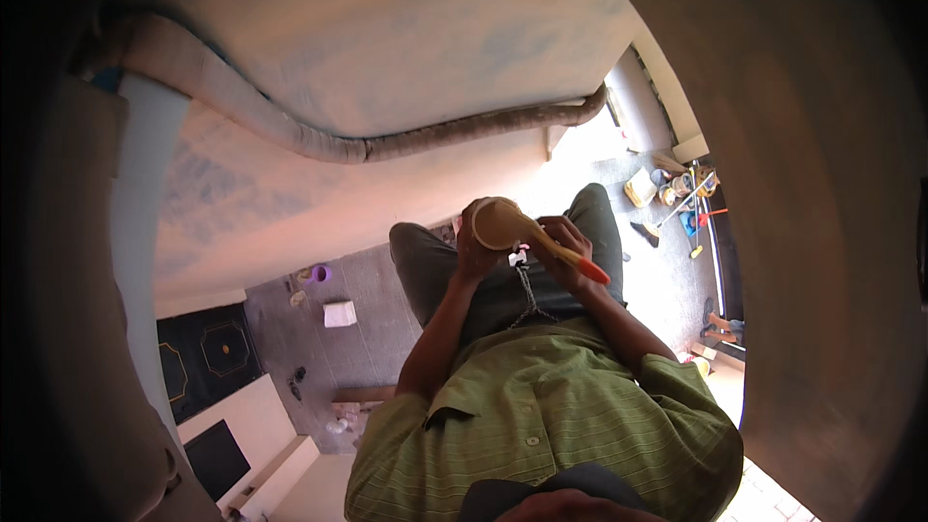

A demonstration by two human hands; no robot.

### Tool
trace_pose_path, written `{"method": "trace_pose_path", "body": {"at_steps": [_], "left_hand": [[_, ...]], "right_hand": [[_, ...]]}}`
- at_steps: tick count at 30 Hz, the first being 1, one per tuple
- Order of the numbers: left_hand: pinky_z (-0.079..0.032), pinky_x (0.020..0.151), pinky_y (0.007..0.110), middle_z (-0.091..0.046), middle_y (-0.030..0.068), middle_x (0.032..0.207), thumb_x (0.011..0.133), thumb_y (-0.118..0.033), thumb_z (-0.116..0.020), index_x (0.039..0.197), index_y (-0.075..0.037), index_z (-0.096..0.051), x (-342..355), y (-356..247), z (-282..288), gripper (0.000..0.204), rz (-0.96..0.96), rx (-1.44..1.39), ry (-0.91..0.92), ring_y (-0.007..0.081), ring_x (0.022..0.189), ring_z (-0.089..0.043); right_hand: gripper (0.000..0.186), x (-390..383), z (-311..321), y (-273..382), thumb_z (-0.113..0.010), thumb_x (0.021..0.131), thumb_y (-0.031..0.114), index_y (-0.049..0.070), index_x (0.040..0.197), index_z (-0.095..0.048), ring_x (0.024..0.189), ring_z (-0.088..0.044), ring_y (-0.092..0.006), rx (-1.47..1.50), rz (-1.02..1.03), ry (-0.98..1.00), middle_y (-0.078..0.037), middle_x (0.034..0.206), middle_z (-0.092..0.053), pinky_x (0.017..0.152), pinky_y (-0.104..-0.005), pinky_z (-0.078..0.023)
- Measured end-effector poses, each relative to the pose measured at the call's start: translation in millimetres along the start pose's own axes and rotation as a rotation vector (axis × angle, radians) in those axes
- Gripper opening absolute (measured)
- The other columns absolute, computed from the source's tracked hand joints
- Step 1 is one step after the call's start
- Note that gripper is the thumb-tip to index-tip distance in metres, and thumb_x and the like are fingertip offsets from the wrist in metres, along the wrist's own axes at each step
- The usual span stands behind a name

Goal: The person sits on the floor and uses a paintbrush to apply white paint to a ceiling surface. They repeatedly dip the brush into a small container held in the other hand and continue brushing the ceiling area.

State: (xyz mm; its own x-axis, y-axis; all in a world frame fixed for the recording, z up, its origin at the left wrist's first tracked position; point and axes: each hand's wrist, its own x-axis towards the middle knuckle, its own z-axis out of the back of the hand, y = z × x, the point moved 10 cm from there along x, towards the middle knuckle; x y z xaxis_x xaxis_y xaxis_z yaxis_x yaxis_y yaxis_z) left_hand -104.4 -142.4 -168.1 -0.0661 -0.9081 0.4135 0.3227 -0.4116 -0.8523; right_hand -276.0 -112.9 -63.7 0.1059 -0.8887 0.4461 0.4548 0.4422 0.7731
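My left hand (471, 253) is wrapped around a round, pale tan tub (497, 223) with a light rim, held in front of my lap. Beside it, my right hand (565, 235) is closed on a yellow handle (563, 251) with an orange-red end. The handle slants from the tub's right edge down to the right. Whatever is at its upper end cannot be made out against the tub. A small pinkish-white item (519, 256) shows just below my hands, above a hanging chain (527, 295).
Ahead runs a plastered wall (435, 68) with a thick wrapped pipe (387, 147). Far below on the floor are a white block (339, 314), a purple container (319, 274), a broom (650, 232) and several buckets. A broad plastered surface (822, 232) rises close on the right.
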Motion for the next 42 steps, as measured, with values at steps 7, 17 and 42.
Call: {"method": "trace_pose_path", "body": {"at_steps": [7, 17, 42], "left_hand": [[-0.052, 0.099, 0.043, -0.061, 0.0154, 0.125, 0.061, -0.018, -0.094, 0.132, -0.003, -0.053, -4, 10, 1, 0.084, 0.063, -0.143, -0.057, 0.0319, 0.114, -0.062], [-0.054, 0.096, 0.041, -0.063, 0.0145, 0.123, 0.063, -0.016, -0.093, 0.134, -0.002, -0.049, 0, -9, 4, 0.085, -0.026, -0.101, -0.047, 0.0288, 0.111, -0.065], [-0.056, 0.094, 0.040, -0.064, 0.0140, 0.121, 0.063, -0.021, -0.095, 0.133, -0.002, -0.047, 2, -1, 5, 0.087, 0.028, -0.199, -0.075, 0.0263, 0.108, -0.067]], "right_hand": [[0.019, -2, -3, 8, -0.080, 0.082, 0.007, 0.006, 0.094, -0.066, 0.077, -0.071, -0.0224, -0.088, 0.112, -0.034, -0.006, 0.097, -0.069, 0.062, -0.0335, -0.059], [0.020, 2, -6, 9, -0.080, 0.081, 0.009, 0.004, 0.097, -0.069, 0.073, -0.067, -0.0247, -0.068, 0.101, 0.018, -0.007, 0.089, -0.065, 0.061, -0.0340, -0.057], [0.020, -5, -11, 8, -0.077, 0.082, 0.005, 0.002, 0.099, -0.067, 0.080, -0.065, -0.0256, -0.043, 0.100, 0.036, -0.008, 0.088, -0.062, 0.062, -0.0356, -0.057]]}}
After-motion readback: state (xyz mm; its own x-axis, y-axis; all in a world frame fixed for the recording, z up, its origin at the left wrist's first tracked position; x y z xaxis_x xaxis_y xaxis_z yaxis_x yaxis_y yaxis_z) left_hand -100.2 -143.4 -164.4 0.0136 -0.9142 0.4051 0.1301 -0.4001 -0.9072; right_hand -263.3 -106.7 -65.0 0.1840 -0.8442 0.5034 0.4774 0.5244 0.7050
